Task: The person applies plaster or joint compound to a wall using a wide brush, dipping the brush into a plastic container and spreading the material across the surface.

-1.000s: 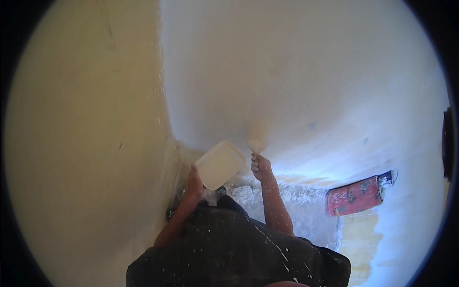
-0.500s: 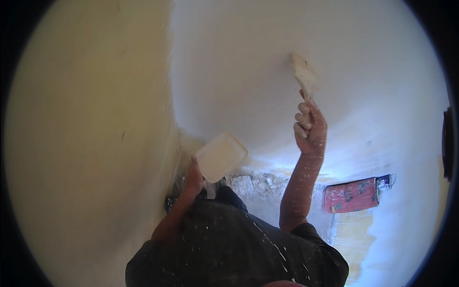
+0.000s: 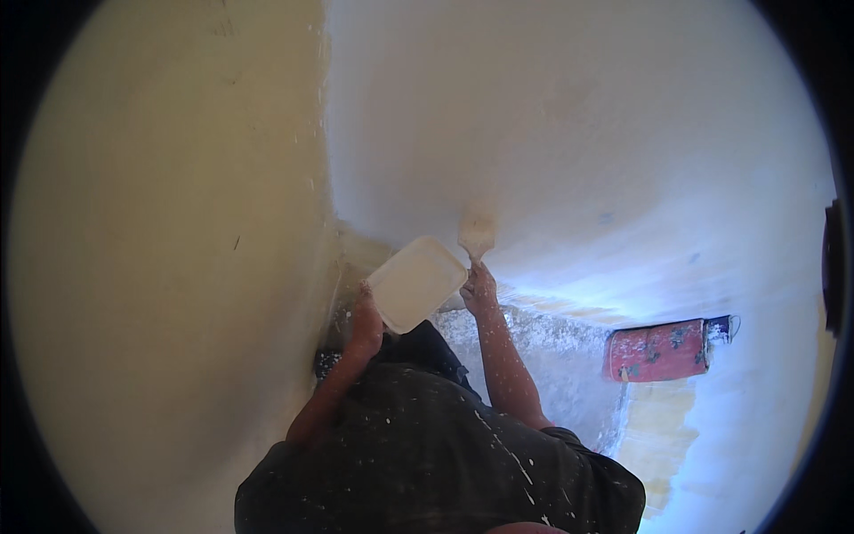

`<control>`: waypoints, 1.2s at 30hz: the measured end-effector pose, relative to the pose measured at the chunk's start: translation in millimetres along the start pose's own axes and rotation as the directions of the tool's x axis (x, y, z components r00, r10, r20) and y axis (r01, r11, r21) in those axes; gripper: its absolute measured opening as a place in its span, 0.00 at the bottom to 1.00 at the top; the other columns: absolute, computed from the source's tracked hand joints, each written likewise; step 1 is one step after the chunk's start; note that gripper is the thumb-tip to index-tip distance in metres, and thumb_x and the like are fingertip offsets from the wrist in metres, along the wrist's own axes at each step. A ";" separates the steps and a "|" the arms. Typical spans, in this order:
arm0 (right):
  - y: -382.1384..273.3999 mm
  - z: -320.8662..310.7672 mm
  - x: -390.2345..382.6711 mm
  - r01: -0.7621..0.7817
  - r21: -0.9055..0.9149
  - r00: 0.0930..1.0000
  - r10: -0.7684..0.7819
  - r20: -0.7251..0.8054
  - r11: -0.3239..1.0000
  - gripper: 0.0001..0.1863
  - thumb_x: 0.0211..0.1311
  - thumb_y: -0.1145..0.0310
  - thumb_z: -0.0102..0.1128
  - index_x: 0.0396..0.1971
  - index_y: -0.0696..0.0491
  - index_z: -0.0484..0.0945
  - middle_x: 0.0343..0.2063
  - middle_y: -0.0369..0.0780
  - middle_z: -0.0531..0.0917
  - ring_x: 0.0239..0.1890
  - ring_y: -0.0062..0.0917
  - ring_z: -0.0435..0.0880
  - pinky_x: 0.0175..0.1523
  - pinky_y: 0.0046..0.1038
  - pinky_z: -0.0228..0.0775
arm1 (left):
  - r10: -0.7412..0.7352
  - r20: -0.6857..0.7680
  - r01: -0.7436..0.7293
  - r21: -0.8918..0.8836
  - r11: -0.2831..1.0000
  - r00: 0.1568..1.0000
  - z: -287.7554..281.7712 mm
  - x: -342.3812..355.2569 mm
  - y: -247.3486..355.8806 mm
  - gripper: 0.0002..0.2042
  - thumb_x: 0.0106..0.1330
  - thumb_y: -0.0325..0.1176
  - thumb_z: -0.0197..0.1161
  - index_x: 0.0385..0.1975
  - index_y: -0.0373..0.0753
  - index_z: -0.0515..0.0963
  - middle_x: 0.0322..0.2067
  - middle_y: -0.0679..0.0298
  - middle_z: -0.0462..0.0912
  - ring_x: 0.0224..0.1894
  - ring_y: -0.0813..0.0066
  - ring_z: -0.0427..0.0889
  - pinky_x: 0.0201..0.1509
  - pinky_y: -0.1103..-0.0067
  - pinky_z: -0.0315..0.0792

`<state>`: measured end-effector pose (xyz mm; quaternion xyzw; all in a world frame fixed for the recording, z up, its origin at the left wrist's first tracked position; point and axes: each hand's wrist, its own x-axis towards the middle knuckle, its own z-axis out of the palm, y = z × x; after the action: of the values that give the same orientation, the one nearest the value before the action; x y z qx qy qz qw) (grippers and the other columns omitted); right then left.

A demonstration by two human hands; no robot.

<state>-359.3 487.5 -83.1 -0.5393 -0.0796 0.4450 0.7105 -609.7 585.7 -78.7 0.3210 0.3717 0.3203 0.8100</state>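
Note:
My left hand [image 3: 365,321] grips the left edge of a pale rectangular tray [image 3: 416,287] with rounded corners and holds it in front of my body. What the tray holds, if anything, is hard to make out against its pale colour. Just right of the tray, my right hand [image 3: 480,289] is closed round the handle of a wide flat paintbrush [image 3: 477,233]. The bristles point up and lie at the white-painted wall [image 3: 551,133]; whether they touch it I cannot tell. White spatters dot my right forearm.
On the left stands a yellowish wall [image 3: 169,222], meeting the white one in a corner. A red patterned, paint-spattered object [image 3: 660,350] with a dark end is at the right. Below, the grey floor [image 3: 551,356] is spattered white. A dark object [image 3: 832,267] sits at the far right rim.
My right hand has brought the paintbrush down and left, from high on the white wall to beside the tray. The tray, in my left hand, has shifted only slightly.

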 end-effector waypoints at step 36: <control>-65.9 22.1 -21.5 0.173 -0.338 0.967 -0.225 -0.120 0.925 0.14 0.62 0.65 0.51 0.45 0.56 0.70 0.19 0.32 0.70 0.12 0.11 0.63 0.12 0.15 0.50 | 0.029 0.013 -0.027 -0.120 0.992 1.000 35.6 -4.8 36.9 0.29 0.71 0.53 0.33 0.60 0.33 0.58 0.57 0.53 0.66 0.59 0.61 0.67 0.62 0.69 0.63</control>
<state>-349.1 485.9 -11.1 -0.6713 -0.1502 0.3076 0.6575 -593.8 593.8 -30.5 0.2791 0.3414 0.3511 0.8260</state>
